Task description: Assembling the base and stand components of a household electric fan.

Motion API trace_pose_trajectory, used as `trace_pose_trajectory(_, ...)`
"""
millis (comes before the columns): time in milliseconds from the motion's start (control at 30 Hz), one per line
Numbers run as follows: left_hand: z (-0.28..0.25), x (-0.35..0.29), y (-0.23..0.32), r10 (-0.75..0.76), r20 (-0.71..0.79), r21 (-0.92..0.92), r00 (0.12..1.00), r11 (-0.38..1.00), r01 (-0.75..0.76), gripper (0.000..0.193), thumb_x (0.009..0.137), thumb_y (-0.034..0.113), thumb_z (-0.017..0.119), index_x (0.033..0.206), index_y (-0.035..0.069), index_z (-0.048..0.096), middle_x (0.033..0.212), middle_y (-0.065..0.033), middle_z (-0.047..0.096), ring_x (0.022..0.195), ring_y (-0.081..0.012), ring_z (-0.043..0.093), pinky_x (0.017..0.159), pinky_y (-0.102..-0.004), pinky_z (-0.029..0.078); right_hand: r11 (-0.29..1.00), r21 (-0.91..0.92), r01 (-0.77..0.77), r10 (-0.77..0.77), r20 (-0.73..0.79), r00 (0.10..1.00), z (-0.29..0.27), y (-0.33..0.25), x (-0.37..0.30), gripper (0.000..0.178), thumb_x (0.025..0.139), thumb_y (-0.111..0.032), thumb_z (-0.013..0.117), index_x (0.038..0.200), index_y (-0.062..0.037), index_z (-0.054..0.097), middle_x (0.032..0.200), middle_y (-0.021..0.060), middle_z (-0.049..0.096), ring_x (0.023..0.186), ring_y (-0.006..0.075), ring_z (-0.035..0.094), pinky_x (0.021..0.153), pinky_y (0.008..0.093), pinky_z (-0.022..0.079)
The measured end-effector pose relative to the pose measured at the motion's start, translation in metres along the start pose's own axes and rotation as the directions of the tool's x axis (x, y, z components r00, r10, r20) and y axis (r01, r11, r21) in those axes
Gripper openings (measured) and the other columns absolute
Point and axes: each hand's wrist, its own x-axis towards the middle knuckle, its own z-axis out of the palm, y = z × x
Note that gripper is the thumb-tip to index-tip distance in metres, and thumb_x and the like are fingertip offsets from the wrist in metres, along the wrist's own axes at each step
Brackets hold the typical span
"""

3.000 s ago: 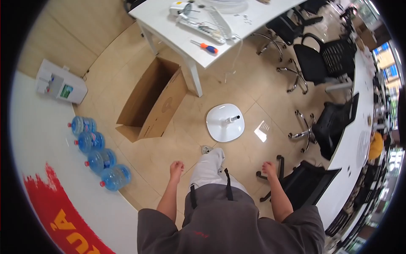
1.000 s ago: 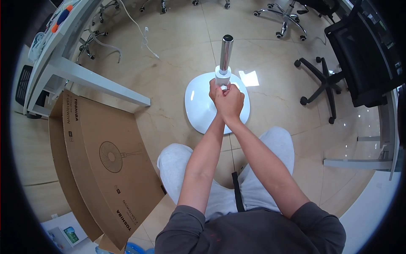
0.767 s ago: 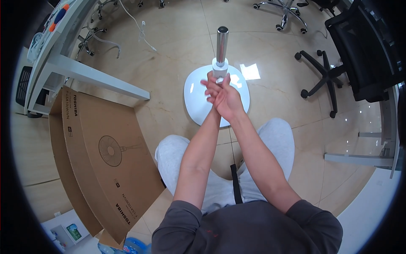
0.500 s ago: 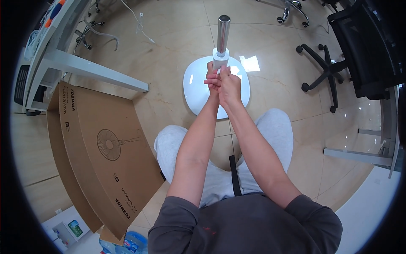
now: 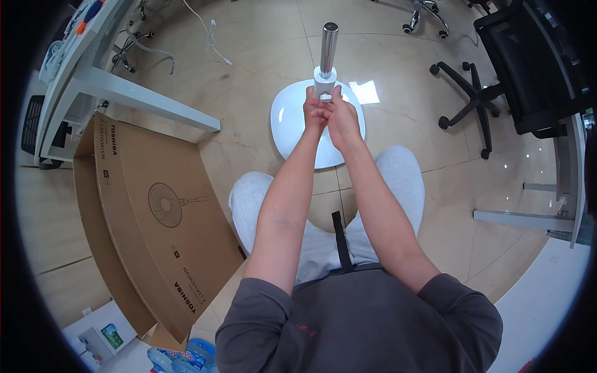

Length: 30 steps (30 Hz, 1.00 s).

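A fan stand stands upright in front of me, with a glossy white rounded base (image 5: 289, 133) on the floor. Above the base rises a white housing (image 5: 324, 78), and a chrome tube (image 5: 329, 51) with a dark top end sticks up out of it. My left hand (image 5: 313, 113) is closed around the lower left side of the housing. Against its lower right side lies my right hand (image 5: 343, 122), thumb pointing up along it. The fingers of both hands meet in front, below the housing, and hide the part underneath.
A large brown cardboard box (image 5: 186, 236) with a fan drawing stands at my left, beside a white table leg (image 5: 149, 102). Behind it are blue-tinted plastic bottles (image 5: 186, 357). A black office chair (image 5: 522, 68) is at the right. A white cable (image 5: 211, 40) lies on the floor.
My right hand has shifted its hold: its thumb now points up along the housing's right side, and its fingers have moved off the front. The left hand stays on the left side.
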Motion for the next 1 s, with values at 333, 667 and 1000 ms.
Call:
trace_pose_trajectory(333,-0.024,-0.010,0.038,-0.022,0.161,0.507,0.987,0.860,-0.064,0.064,0.075,0.015,0.069,0.132,0.010,0.040,0.108,-0.0135,0.064,0.097,-0.0263,0.064,0.080,-0.0340,0.050,0.997,0.040,0.068,-0.062,-0.138,0.989,0.019,0.001,-0.009,0.054,0.084,-0.021,0.070,0.118,0.0072,0.039,0.094,0.0116,0.056,0.075,0.0132,0.056,0.064,0.0260,0.047)
trace_pose_trajectory(667,-0.014,-0.017,0.041,-0.015,0.056,0.543,0.998,0.840,-0.018,0.056,0.080,0.013,0.068,0.130,0.013,0.042,0.114,-0.0160,0.062,0.106,-0.0335,0.061,0.086,-0.0392,0.048,0.874,-0.275,0.402,-0.470,-0.265,0.842,0.015,0.007,-0.025,0.032,0.093,-0.020,0.056,0.110,0.0068,0.052,0.094,0.0111,0.060,0.081,0.0133,0.057,0.073,0.0272,0.046)
trace_pose_trajectory(1000,-0.014,-0.020,0.044,-0.003,0.097,0.526,0.995,0.849,-0.048,0.062,0.080,0.025,0.073,0.131,0.009,0.041,0.116,-0.0166,0.061,0.109,-0.0324,0.059,0.088,-0.0384,0.047,0.892,-0.068,0.448,-0.443,-0.338,0.831,0.021,0.001,-0.047,0.037,0.097,-0.021,0.046,0.121,0.0079,0.047,0.118,0.0171,0.058,0.109,0.0183,0.054,0.095,0.0328,0.041)
